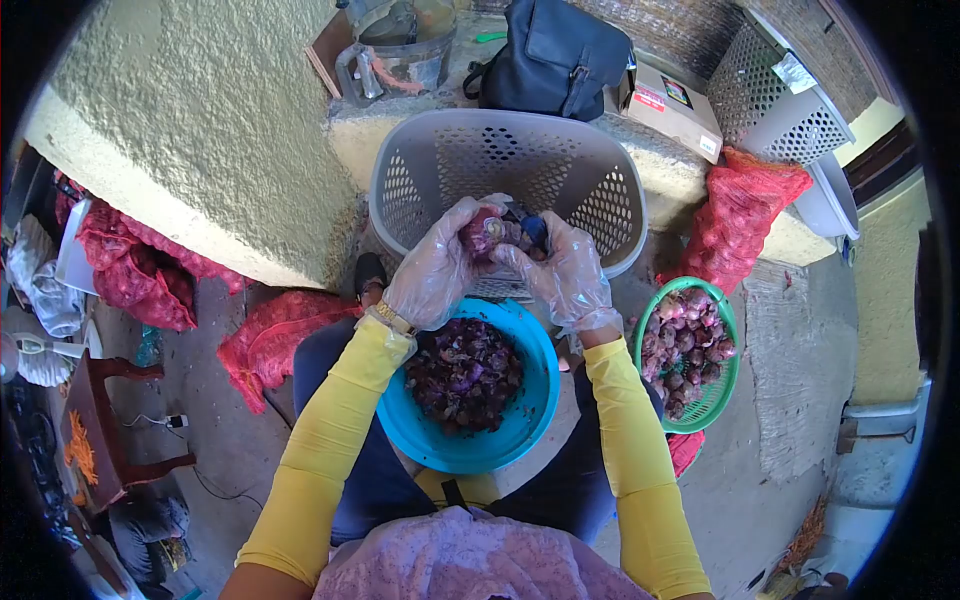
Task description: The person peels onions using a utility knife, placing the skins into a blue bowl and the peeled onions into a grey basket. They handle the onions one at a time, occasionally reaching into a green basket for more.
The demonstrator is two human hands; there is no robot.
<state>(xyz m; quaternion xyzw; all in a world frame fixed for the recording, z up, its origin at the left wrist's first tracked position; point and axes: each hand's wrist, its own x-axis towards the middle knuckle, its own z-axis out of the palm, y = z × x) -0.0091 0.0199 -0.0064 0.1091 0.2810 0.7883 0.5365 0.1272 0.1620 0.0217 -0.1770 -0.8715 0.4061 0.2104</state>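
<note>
My left hand (pixel 436 262), in a clear plastic glove, is closed around a red onion (pixel 482 233) over the near side of a grey perforated plastic basket (pixel 505 125). Beside it my right hand (pixel 568 275), gloved too, is closed on a small tool with a blue handle (pixel 536 232); its working end is hidden. The right thumb reaches toward the onion. Below both hands, between my knees, a blue basin (pixel 545 385) holds a heap of dark purple onion skins (pixel 465 375).
At the right, a green basket (pixel 738 345) holds red onions (pixel 690 345). Red mesh sacks (pixel 745 210) of onions stand right and left. A black bag (pixel 560 60), a cardboard box (pixel 672 108) and a bucket (pixel 400 60) sit on the ledge behind. A small wooden table (pixel 105 425) is at left.
</note>
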